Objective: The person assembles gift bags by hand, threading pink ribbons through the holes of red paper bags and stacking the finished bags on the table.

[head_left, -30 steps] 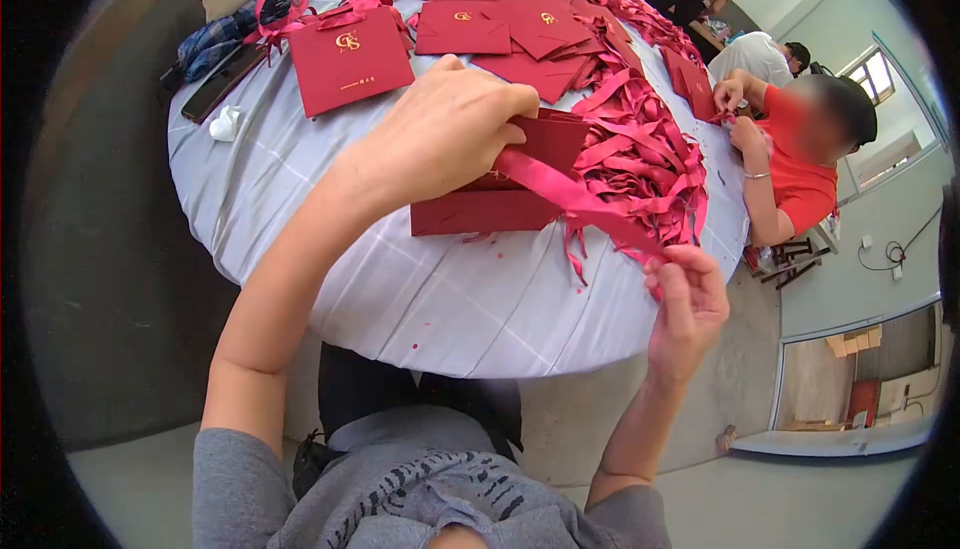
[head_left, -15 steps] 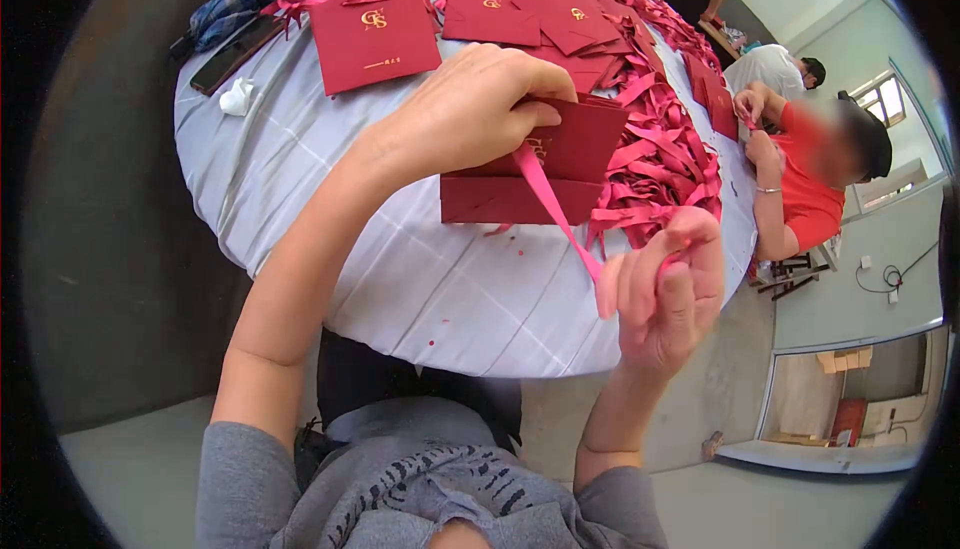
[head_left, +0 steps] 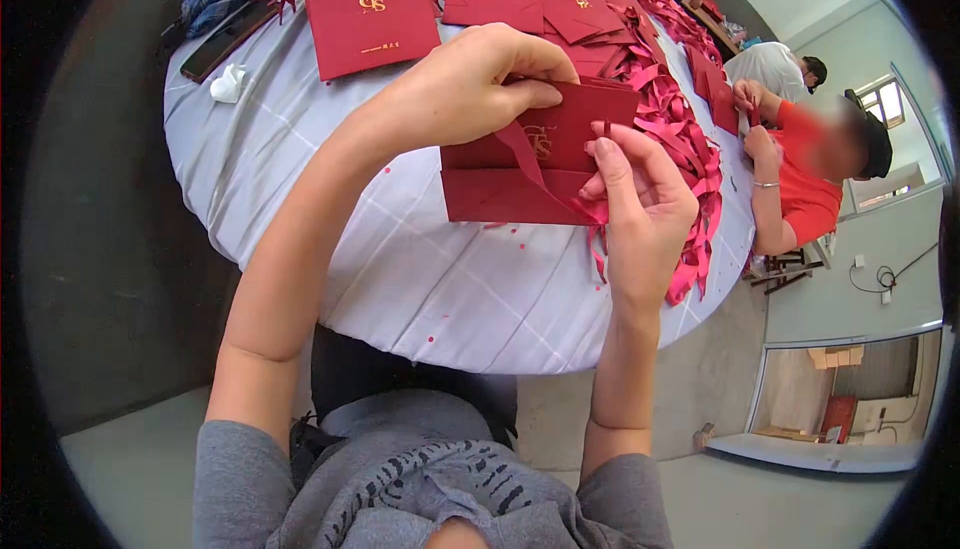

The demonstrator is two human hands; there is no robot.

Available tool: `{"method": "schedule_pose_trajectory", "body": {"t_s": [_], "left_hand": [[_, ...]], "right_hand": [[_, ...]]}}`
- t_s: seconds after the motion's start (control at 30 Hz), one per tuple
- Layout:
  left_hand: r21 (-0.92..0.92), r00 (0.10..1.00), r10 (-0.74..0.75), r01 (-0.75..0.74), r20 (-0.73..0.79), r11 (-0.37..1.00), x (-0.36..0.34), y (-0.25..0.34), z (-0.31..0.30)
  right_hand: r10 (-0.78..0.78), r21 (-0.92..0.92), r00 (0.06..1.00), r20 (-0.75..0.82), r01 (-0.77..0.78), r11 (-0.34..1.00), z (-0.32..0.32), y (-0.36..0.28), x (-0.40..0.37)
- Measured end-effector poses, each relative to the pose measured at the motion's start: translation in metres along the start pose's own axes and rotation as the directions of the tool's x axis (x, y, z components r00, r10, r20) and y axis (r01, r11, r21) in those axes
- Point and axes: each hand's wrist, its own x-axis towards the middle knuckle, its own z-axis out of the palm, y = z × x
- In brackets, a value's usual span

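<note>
As the head view shows it, my left hand (head_left: pixel 480 87) is closed on the top edge of a red bag (head_left: pixel 595 104), thumb on the near side, and a ribbon (head_left: pixel 526 157) drops from just beneath those fingers. The bag is in front of me, over the white tablecloth (head_left: pixel 410 279); I can't tell whether its base rests there. My right hand (head_left: pixel 648 199) pinches a small dark tip between thumb and forefinger, to the right of the bag's gold lettering (head_left: pixel 538 141); I take it for the ribbon's end.

With so little caught in that pinch, the end could easily slip away. The slack length crossing the lower fold might twist if I turn my wrist. Since only my left hand visibly steadies the panel, a hard tug could crease it or swing the bag round. Loose strands from the ribbon heap (head_left: pixel 703 214), close beside my right hand, could snag too.
</note>
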Motion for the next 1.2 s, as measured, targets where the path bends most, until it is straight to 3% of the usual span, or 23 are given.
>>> {"method": "schedule_pose_trajectory", "body": {"t_s": [0.2, 0.5, 0.6, 0.67, 0.83, 0.93, 1.0, 1.03, 1.07, 1.13, 1.2], "left_hand": [[-0.019, 0.999, 0.027, -0.026, 0.026, 0.999, -0.001, 0.0, -0.001], [-0.047, 1.0, 0.022, -0.022, -0.004, 0.999, -0.006, 0.008, 0.005], [0.03, 0.999, -0.032, 0.033, -0.039, 0.999, -0.008, 0.016, 0.011], [0.353, 0.977, 0.169, -0.112, -0.134, 0.929, -0.014, 0.02, 0.018], [0.495, 0.951, 0.281, -0.182, -0.132, 0.85, -0.015, 0.022, 0.027], [0.491, 0.941, 0.311, -0.209, -0.135, 0.846, -0.014, 0.021, 0.029], [0.486, 0.938, 0.319, -0.219, -0.134, 0.846, -0.013, 0.023, 0.031], [0.486, 0.94, 0.315, -0.215, -0.133, 0.847, -0.014, 0.024, 0.03], [0.487, 0.939, 0.318, -0.218, -0.131, 0.846, -0.014, 0.023, 0.03], [0.512, 0.926, 0.348, -0.23, -0.145, 0.827, -0.014, 0.022, 0.031], [0.518, 0.929, 0.345, -0.23, -0.137, 0.824, -0.014, 0.023, 0.032]], "right_hand": [[-0.122, -0.114, 0.991, -0.057, 0.115, 0.987, 0.007, 0.0, 0.003], [-0.168, -0.188, 0.98, -0.105, 0.146, 0.971, 0.009, 0.003, 0.007], [-0.202, -0.245, 0.974, -0.108, 0.171, 0.954, 0.007, -0.001, 0.008], [-0.409, -0.558, 0.913, -0.011, 0.333, 0.76, 0.005, 0.0, 0.008], [-0.476, -0.685, 0.876, 0.079, 0.394, 0.612, 0.005, -0.013, 0.008], [-0.413, -0.671, 0.907, 0.084, 0.358, 0.649, 0.001, -0.016, 0.011], [-0.318, -0.579, 0.945, 0.076, 0.301, 0.758, -0.003, -0.017, 0.013], [-0.266, -0.447, 0.963, 0.047, 0.258, 0.856, -0.004, -0.013, 0.015], [-0.268, -0.447, 0.962, 0.045, 0.259, 0.856, -0.004, -0.01, 0.015], [-0.047, -0.188, 0.998, -0.038, 0.039, 0.981, -0.003, -0.006, 0.014], [0.066, -0.02, 0.998, -0.023, -0.066, 0.998, -0.004, -0.011, 0.012]]}}
